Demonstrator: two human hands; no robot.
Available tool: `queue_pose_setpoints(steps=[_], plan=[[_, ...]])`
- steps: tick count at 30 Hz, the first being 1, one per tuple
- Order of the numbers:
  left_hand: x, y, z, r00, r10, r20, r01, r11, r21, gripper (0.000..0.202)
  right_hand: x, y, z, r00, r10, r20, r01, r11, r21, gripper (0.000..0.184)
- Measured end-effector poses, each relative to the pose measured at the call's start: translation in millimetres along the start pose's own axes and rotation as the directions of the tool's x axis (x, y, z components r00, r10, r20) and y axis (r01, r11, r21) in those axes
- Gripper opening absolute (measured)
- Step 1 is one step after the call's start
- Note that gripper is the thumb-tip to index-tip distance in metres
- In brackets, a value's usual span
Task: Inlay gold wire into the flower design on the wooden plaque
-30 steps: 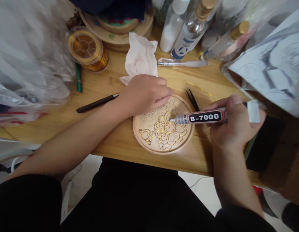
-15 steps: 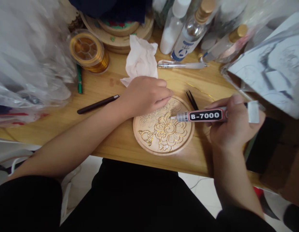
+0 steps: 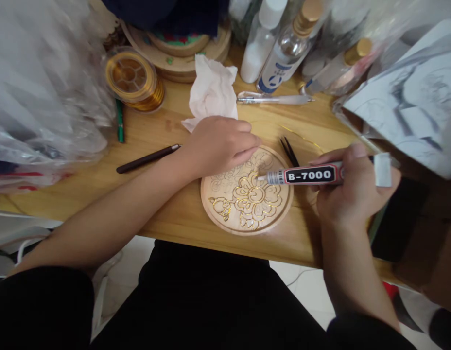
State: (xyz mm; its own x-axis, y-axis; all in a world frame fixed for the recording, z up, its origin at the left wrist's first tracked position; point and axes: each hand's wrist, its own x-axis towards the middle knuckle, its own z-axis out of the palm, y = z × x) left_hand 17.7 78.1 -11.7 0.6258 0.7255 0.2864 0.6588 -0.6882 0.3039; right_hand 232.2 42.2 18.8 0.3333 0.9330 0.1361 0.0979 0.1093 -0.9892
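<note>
A round wooden board (image 3: 211, 209) lies near the table's front edge, with a flower pattern partly outlined in gold wire. My left hand (image 3: 223, 146) rests over its upper left part, the fingers curled in; whatever they hold, if anything, is hidden beneath them. In my right hand (image 3: 351, 189) is a tube of B-7000 glue (image 3: 309, 174), gripped along its body and held nearly level. The pale nozzle points left, at the upper petals of the flower; whether it touches the wood I cannot tell. Just behind the tube lie black tweezers (image 3: 289, 151).
A dark pen-like tool (image 3: 148, 159) lies left of the board. Beyond are a spool of gold wire (image 3: 132, 80), a crumpled tissue (image 3: 214, 92), a pen (image 3: 274, 98) and bottles (image 3: 284, 53). Plastic bags (image 3: 46, 87) crowd the left, printed sheets (image 3: 411, 97) the right.
Hardly anything differs. Both hands, the glue tube and the board keep their places, with only a very slight shift of the whole view.
</note>
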Motion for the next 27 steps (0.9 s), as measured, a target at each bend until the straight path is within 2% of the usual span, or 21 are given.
queue_pose_setpoints(steps=[4,22,27], plan=[[0.1,0.4,0.4,1.0,0.0,0.0,0.0,1.0,0.009,0.036,1.4,-1.2,2.2,0.999,0.018,-0.049,-0.017,1.0,0.01,0.027],[0.8,0.4,-0.6,0.999,-0.01,0.031,0.01,1.0,0.013,0.035,1.4,0.9,-0.1,0.998,0.023,-0.063,-0.023,1.0,-0.002,0.024],[0.9,-0.8,0.4,1.0,0.012,-0.003,-0.012,1.0,-0.01,0.034,0.4,1.0,-0.4,0.997,0.022,-0.071,-0.023,1.0,-0.014,0.024]])
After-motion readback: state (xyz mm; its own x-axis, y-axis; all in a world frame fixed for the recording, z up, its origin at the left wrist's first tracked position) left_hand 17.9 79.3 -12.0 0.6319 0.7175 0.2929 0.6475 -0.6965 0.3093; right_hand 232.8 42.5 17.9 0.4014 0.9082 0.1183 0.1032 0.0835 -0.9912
